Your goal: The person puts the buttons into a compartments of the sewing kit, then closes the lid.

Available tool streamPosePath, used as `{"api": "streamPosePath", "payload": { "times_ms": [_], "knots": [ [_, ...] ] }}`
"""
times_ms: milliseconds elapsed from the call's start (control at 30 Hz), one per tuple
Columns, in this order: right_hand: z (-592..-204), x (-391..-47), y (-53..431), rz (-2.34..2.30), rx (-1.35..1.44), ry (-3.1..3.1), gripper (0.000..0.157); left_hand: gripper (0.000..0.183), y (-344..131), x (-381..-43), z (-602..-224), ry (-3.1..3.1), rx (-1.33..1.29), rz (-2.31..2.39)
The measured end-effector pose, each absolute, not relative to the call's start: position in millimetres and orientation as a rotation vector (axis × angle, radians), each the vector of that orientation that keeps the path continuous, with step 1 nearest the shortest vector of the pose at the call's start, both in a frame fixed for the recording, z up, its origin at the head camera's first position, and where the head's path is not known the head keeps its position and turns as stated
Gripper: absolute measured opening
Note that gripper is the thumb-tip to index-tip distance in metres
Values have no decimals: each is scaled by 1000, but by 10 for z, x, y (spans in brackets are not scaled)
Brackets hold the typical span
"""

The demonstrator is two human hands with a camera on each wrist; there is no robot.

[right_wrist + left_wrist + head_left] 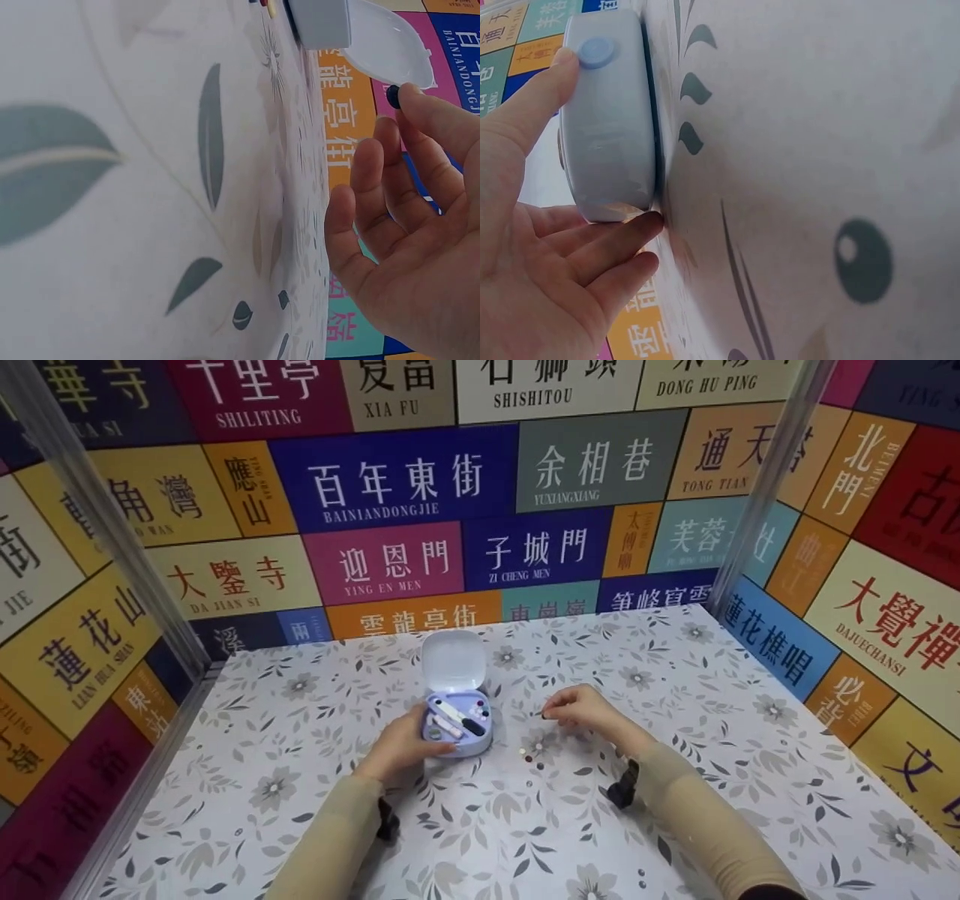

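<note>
A small pale lilac case stands on the table with its white lid raised at the back. Inside lie a white tool with a black end and several tiny dark and red buttons. My left hand holds the case from its left side; in the left wrist view the thumb lies by the round blue catch on its front. To the right of the case, my right hand pinches a small dark button between thumb and index finger, above the table.
Several tiny loose buttons lie on the table between the case and my right forearm. A grey leaf-and-flower pattern covers the tabletop. Panels with coloured signs and clear upright posts enclose its back and sides.
</note>
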State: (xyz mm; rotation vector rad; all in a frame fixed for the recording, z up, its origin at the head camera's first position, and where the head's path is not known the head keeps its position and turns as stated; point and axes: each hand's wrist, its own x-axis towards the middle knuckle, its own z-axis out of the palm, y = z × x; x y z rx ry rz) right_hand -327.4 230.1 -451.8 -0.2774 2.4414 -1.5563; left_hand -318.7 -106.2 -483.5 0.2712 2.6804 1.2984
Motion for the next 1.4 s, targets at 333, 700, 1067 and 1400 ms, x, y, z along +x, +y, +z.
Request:
{"api": "streamPosePath", "payload": {
  "times_ms": [333, 700, 1067, 1400],
  "knots": [
    [-4814, -3538, 2392, -1539, -235, 2495, 19, 103, -1067, -3183, -4839, 2696, 276, 1283],
    [-4836, -3614, 2377, -1564, -264, 2469, 21, 97, -1084, -3183, -4866, 2716, 350, 1279],
    [-4795, -3624, 2370, -1596, -244, 2409, 22, 98, -1071, -3192, -4868, 2694, 311, 1304],
    [-4805, -3641, 2354, -1582, -208, 2423, 20, 102, -1083, -3193, -4851, 2694, 282, 1308]
  ]
}}
